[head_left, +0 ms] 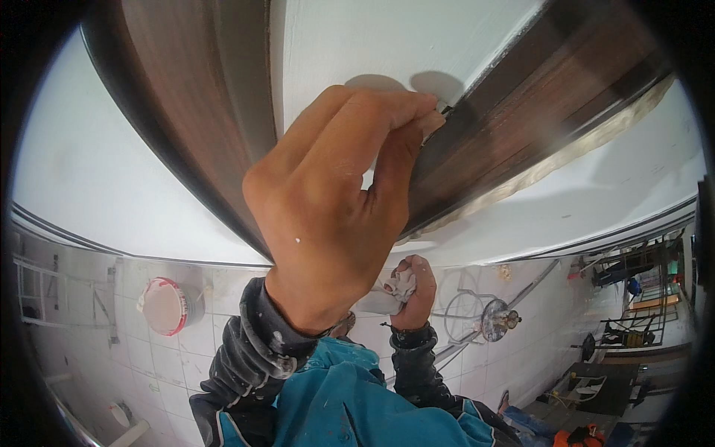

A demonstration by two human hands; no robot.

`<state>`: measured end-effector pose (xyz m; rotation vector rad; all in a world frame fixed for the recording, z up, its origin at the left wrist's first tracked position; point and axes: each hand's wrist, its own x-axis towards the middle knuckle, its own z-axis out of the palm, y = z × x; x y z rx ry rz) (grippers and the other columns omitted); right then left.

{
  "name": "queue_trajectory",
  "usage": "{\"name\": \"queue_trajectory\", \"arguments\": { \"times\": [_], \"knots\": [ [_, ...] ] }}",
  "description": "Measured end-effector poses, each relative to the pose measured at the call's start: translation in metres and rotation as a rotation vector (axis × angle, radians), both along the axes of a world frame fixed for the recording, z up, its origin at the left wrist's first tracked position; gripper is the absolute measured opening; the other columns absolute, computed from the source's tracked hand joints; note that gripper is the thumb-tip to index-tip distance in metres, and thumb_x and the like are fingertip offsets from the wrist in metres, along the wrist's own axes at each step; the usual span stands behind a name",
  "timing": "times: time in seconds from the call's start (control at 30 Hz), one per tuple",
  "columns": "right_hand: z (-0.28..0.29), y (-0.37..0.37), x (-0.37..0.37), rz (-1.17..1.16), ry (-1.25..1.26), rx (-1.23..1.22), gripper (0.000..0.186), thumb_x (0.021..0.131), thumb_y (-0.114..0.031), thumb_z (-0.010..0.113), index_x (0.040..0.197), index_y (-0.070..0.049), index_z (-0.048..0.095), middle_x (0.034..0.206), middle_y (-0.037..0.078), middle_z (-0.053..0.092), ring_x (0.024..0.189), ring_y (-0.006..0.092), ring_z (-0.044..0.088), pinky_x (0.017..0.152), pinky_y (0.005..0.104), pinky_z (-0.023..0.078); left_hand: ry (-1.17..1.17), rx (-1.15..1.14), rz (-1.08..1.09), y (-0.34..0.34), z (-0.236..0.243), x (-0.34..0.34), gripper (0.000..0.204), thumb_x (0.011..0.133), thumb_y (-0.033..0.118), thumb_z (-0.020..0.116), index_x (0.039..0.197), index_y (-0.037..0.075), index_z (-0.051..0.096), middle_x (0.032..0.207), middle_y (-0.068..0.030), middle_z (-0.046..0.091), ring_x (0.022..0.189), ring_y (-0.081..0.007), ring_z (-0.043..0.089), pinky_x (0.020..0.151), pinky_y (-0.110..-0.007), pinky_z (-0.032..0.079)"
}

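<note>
My left hand [328,194] is raised in front of a white panel [395,37] set between dark brown wooden boards. Its thumb and index finger pinch together at the inner edge of the right-hand wooden board [536,82]. A small light-and-dark bit shows at the fingertips, too little of it to name. Lower down, my right hand [421,298] is closed around a crumpled white cloth [398,287]. White specks mark both dark sleeves.
On the tiled floor at left stands a bucket [165,307] with a red rim. A metal stand with a round hub [495,320] is on the right. Left of the panel runs another wooden board [186,89]. Another person's denim-clad leg [530,426] shows at lower right.
</note>
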<state>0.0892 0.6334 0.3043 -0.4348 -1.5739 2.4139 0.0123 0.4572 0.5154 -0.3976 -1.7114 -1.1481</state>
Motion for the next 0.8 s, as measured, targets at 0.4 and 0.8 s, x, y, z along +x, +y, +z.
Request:
{"name": "queue_trajectory", "arguments": {
  "times": [0.4,0.8],
  "knots": [
    [0.005,0.003,0.001,0.015,0.057,0.207,0.019,0.101,-0.012,0.046,0.100,0.003,0.058,0.089,0.010,0.059,0.077,0.0177,0.055,0.072,0.0307,0.048,0.065,0.055,0.008,0.007,-0.006,-0.005,0.013,0.084,0.005,0.078,0.097,0.009,0.074,0.087,-0.0033,0.074,0.063,-0.0042,0.062,0.044,-0.016,0.033],
    [0.008,0.004,0.001,-0.032,-0.008,-0.136,0.018,0.098,-0.020,0.056,0.097,-0.004,0.063,0.083,0.004,0.060,0.076,0.0123,0.055,0.071,0.0270,0.048,-0.023,0.032,0.021,0.011,-0.002,0.001,0.014,0.085,-0.002,0.074,0.094,0.008,0.072,0.088,-0.0038,0.073,0.069,-0.0085,0.066,0.044,-0.016,0.038]
  ]
}}
